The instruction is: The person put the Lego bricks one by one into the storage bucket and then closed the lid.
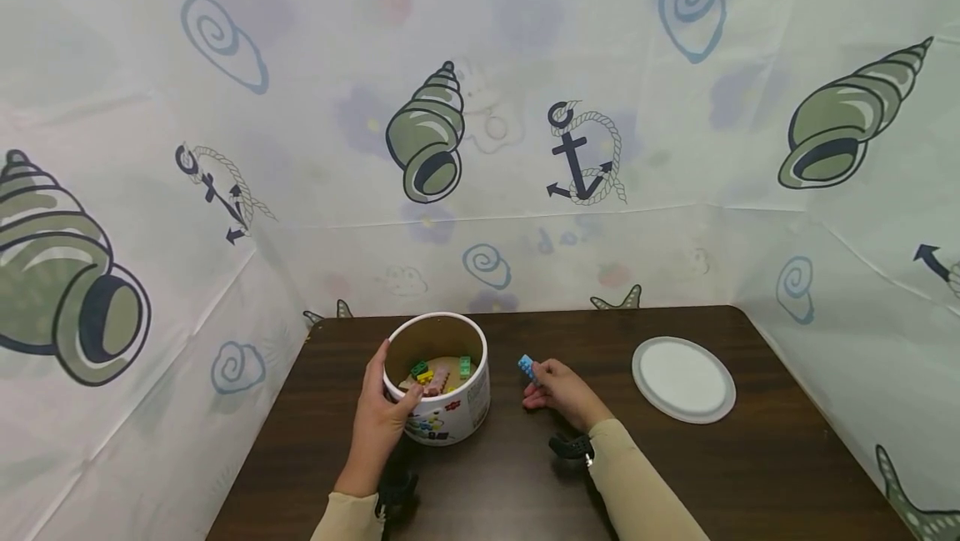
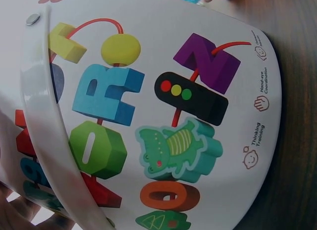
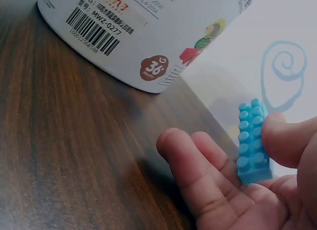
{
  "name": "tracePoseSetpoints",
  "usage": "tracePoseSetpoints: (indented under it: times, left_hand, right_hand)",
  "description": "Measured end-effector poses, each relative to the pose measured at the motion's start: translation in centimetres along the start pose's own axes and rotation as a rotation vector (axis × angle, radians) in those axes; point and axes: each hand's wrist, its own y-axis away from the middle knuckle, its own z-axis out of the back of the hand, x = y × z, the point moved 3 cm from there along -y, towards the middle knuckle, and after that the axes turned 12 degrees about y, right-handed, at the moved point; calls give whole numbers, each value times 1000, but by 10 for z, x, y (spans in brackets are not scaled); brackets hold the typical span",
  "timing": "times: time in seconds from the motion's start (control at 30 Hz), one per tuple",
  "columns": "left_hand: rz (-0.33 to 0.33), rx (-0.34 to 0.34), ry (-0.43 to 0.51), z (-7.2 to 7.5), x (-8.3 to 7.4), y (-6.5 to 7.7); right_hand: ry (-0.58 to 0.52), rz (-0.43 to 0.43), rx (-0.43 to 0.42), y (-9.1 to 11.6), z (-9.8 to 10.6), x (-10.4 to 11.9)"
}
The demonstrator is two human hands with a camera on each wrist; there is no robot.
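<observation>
A white round tub with printed sides stands on the table, tilted a little toward me. My left hand grips its left side, the thumb over the near rim. Inside lie several building bricks, among them a green brick, a yellow brick and a pink brick. To the right of the tub, my right hand pinches a light blue building brick by thumb and fingers, its two rows of studs showing in the right wrist view. The left wrist view shows mostly the tub's printed wall.
A white round plate lies on the right of the dark wooden table. Behind and at both sides hangs a white cloth printed with shells and anchors. Each wrist wears a black strap.
</observation>
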Motion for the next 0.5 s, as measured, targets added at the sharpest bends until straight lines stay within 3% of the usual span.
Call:
tracePoseSetpoints:
  times: [0.13, 0.33, 0.5]
  left_hand:
    - [-6, 7, -1, 2, -2, 0]
    - [6, 9, -5, 7, 0, 0]
    - [5, 16, -5, 9, 1, 3]
  right_hand:
    - [-59, -11, -17, 1, 1, 1]
    - [-183, -40, -153, 4, 0, 5]
    - [-392, -8, -262, 9, -8, 24]
